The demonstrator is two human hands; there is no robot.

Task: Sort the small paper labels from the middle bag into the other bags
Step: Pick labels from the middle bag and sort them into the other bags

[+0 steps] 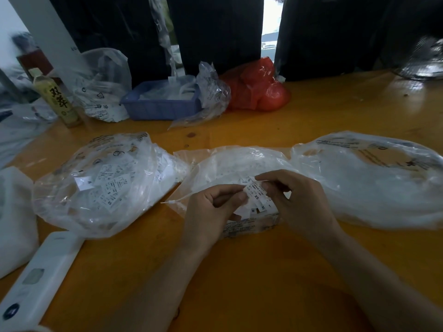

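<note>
Three clear plastic bags lie in a row on the orange table. The middle bag [230, 164] holds small white paper labels [257, 200] marked XS, XL and M. My left hand [211, 207] and my right hand [294, 197] meet over its near opening, and both pinch the small stack of labels between thumb and fingers. The left bag [103, 185] is filled with several printed labels. The right bag [374, 178] looks mostly white inside; its contents are hard to make out.
A white flat device [40, 276] lies at the near left beside a white bag [14, 219]. At the back stand a drink bottle [57, 99], a blue tray [163, 104] with plastic bags, a red bag [259, 87] and a fan [424, 61].
</note>
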